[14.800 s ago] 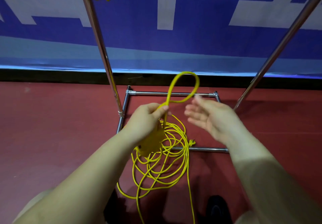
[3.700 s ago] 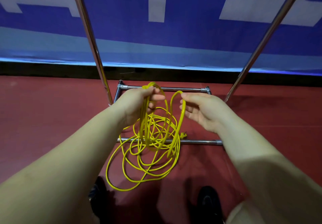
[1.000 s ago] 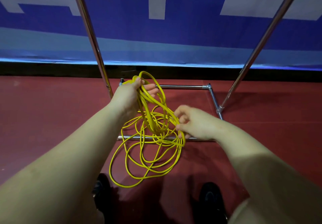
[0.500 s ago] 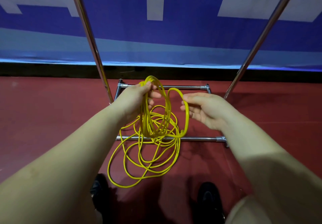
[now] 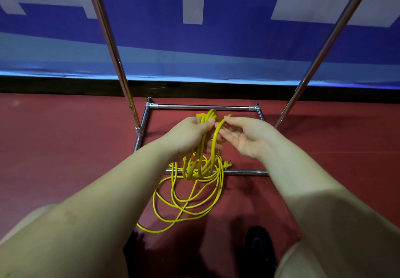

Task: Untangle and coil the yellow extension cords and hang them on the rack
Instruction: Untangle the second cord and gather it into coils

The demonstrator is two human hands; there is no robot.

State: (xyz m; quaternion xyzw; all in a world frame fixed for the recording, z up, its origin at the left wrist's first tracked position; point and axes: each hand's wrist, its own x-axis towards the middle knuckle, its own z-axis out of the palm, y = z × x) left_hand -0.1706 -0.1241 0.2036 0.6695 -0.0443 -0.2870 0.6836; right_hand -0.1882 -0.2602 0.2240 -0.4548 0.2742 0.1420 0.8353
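cord (image 5: 190,193) in yellow loops hangs from the left hand (image 5: 188,135), which grips a bundle of strands between thumb and curled fingers; the loose turns below lie piled on the red floor (image 5: 65,148), draped over the front bar of the rack (image 5: 244,172). right hand (image 5: 246,137) sits just beside the left, palm up, fingers loosely extended, with thumb and forefinger pinching one strand at the top of the bundle. a yellow plug (image 5: 227,164) rests by the front bar, inside the rack's rectangular base frame. part of the cord pile lies within that frame, the rest in front of it. two chrome uprights rise toward a blue and white banner (image 5: 194,40). a dark shoe (image 5: 257,245) shows below.
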